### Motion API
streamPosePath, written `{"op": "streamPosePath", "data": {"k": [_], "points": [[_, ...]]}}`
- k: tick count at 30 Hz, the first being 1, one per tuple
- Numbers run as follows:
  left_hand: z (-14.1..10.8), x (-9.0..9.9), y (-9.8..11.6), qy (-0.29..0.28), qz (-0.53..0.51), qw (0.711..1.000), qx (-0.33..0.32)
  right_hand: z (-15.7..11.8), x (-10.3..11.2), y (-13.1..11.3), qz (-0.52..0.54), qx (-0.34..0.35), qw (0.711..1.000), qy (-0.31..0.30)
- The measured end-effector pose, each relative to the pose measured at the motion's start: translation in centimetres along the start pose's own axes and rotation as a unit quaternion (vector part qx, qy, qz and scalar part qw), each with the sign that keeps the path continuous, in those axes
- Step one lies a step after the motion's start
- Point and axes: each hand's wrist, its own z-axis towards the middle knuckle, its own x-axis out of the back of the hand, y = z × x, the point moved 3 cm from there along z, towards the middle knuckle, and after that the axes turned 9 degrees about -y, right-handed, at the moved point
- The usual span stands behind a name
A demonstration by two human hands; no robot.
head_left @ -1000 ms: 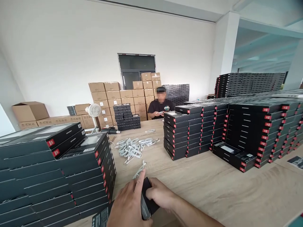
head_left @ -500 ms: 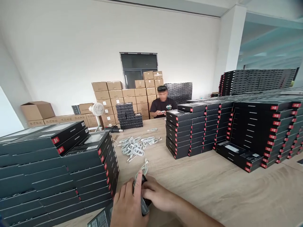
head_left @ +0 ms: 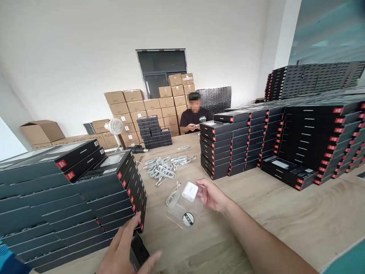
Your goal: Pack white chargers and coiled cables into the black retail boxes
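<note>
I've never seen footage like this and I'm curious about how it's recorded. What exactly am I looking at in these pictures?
These pictures come from one camera worn on a person's head, looking forward and down, so the two arms at the bottom are the wearer's own. In the latest picture, the open right hand is beside a white charger on a clear plastic bag. The left hand is at a small black box; I cannot tell whether it grips it. The wooden table bears stacks of black boxes and white cables. Beyond it, a co-worker sits before cardboard cartons.
</note>
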Motion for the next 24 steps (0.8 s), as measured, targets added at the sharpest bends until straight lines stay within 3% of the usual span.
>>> {"op": "streamPosePath", "data": {"k": [2, 3, 6, 7, 8, 10, 12, 14, 16, 19, 24], "points": [[1.6, -0.7, 2.2, -0.025, -0.178, 0.983, 0.025, -0.2, -0.3, 0.0, -0.031, -0.002, 0.999, -0.014], [2.5, -1.6, 3.3, -0.067, -0.270, 0.959, 0.056, -0.4, -0.5, 0.0, -0.051, -0.004, 0.998, -0.022], [4.7, -5.7, 6.7, -0.274, -0.466, 0.838, 0.078, -1.0, -0.7, -0.1, -0.133, -0.013, 0.990, -0.047], [5.1, -7.0, 7.4, -0.315, -0.488, 0.811, 0.071, -1.1, -0.5, -0.1, -0.168, -0.017, 0.984, -0.056], [5.3, -8.1, 7.6, -0.334, -0.491, 0.802, 0.068, -1.2, -0.3, -0.1, -0.206, -0.020, 0.976, -0.062], [5.2, -9.7, 7.4, -0.334, -0.445, 0.828, 0.069, -1.0, 0.6, -0.2, -0.285, -0.015, 0.957, -0.062], [4.9, -10.1, 6.9, -0.311, -0.333, 0.888, 0.052, -0.6, 1.6, -0.2, -0.354, 0.005, 0.934, -0.046], [4.8, -9.3, 6.7, -0.261, -0.176, 0.949, 0.011, 0.0, 2.3, 0.0, -0.403, 0.027, 0.914, -0.027], [5.4, -8.0, 6.8, -0.184, -0.032, 0.982, -0.020, 0.5, 2.7, 0.4, -0.435, 0.045, 0.899, -0.011], [7.6, -6.9, 7.0, -0.124, 0.105, 0.987, -0.009, 1.0, 2.6, 1.0, -0.467, 0.069, 0.881, 0.012], [11.3, -7.7, 6.2, -0.126, 0.165, 0.978, 0.038, 1.3, 2.4, 1.3, -0.499, 0.092, 0.861, 0.031]]}}
